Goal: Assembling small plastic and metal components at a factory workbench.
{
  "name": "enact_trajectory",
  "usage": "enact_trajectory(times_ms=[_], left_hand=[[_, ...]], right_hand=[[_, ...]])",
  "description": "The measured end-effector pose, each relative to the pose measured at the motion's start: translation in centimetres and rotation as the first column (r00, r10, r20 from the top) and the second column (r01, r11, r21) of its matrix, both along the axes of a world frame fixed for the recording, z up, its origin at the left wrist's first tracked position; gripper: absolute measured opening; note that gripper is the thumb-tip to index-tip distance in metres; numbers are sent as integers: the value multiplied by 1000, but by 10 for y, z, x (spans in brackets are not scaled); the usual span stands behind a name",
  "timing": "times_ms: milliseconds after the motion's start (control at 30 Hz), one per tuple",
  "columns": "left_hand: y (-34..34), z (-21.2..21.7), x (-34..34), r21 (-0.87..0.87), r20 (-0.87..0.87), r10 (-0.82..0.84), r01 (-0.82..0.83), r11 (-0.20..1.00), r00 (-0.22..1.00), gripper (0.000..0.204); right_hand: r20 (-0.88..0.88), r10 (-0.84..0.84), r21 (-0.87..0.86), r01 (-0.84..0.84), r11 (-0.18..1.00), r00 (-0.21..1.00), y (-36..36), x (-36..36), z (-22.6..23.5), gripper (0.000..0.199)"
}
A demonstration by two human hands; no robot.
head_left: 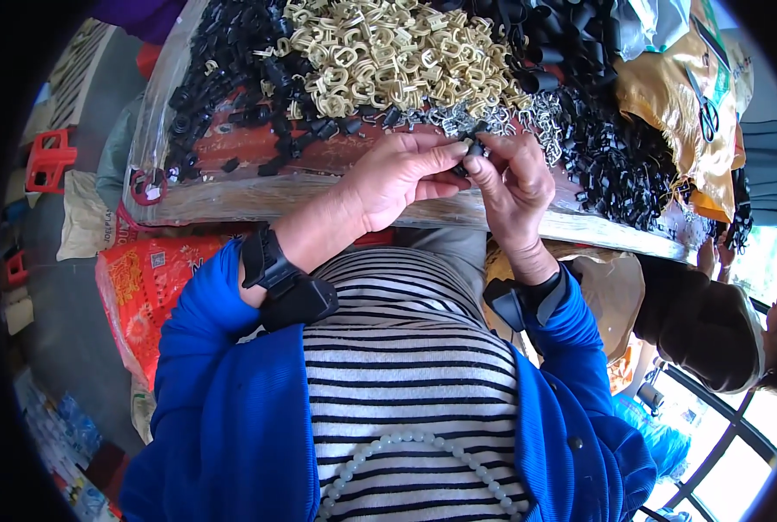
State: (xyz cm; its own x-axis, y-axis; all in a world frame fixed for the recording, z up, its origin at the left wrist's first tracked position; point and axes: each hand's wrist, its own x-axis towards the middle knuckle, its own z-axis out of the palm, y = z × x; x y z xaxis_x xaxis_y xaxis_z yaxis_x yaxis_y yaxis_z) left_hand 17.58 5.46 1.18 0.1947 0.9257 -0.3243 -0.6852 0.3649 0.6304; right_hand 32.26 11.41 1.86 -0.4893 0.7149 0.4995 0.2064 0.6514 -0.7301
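Observation:
Over the table's near edge, my left hand and my right hand meet at their fingertips. Both pinch a small black plastic part, mostly covered by the fingers, so its exact kind does not show. Just beyond the fingertips lies a heap of small silvery metal hooks or clips. Behind it rises a large pile of cream plastic buckle-like pieces. Small black plastic fittings spread to the left, and black clip-like pieces are heaped to the right.
The worn red tabletop has a plastic-wrapped edge. Black tube-like pieces lie at the far right. Scissors rest on a golden sack. A red bag stands at left, a red stool beyond. Another person works at right.

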Motion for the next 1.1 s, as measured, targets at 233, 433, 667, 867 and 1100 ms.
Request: enact_trajectory(times_ms=[233,433,667,867,1100], left_hand=[[3,-4,9,25,-23,-49,49,998,999,24],[14,-3,13,42,-71,-24,27,999,997,25],[20,-4,4,211,-425,-30,131,969,905,31],[22,-1,-1,181,-435,-53,145,973,899,28],[18,2,-3,125,-304,-66,108,986,951,26]], right_hand=[[74,50,213,-64,975,996,6,6,-4,27],[113,55,118,-68,991,992,29,23,-7,30],[167,106,244,-146,959,980,48,25,-1,32],[426,-283,543,7,839,859,122,38,-14,34],[643,-287,523,-133,842,710,170,39,-26,40]])
